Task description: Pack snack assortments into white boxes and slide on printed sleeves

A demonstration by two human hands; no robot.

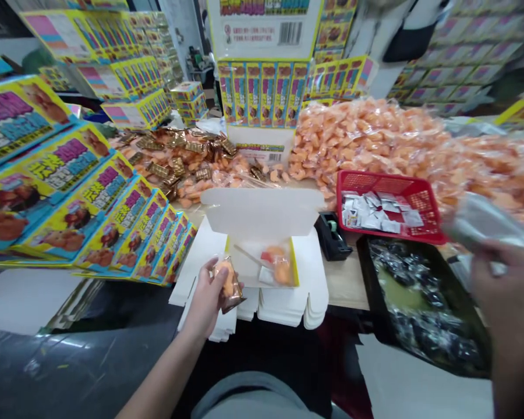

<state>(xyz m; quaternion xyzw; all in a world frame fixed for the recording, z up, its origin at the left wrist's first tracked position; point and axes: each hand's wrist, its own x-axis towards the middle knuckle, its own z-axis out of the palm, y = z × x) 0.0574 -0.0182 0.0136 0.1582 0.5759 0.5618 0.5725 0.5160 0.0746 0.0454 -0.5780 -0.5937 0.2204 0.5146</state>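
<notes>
My left hand (204, 299) is closed around a shiny brown-and-gold packet with an orange moulded piece (229, 285) on it, at the left front of an open white box (262, 214). Inside the box are another orange piece (282, 269) in clear wrap, a thin pale stick (245, 254), a small white sachet (265, 274) and something red. Off to the right, my right hand (504, 285), smeared by motion, grips a silvery plastic packet (491, 220). Under the box lies a stack of flat white cartons (283, 313).
A red basket (434, 218) holds white sachets. Beside it are a black tape dispenser (333, 235) and a dark tray (369, 273) of black bagged items. Orange bagged pieces (375, 137) heap up behind. Yellow-blue printed boxes (96, 203) stand in a row at left.
</notes>
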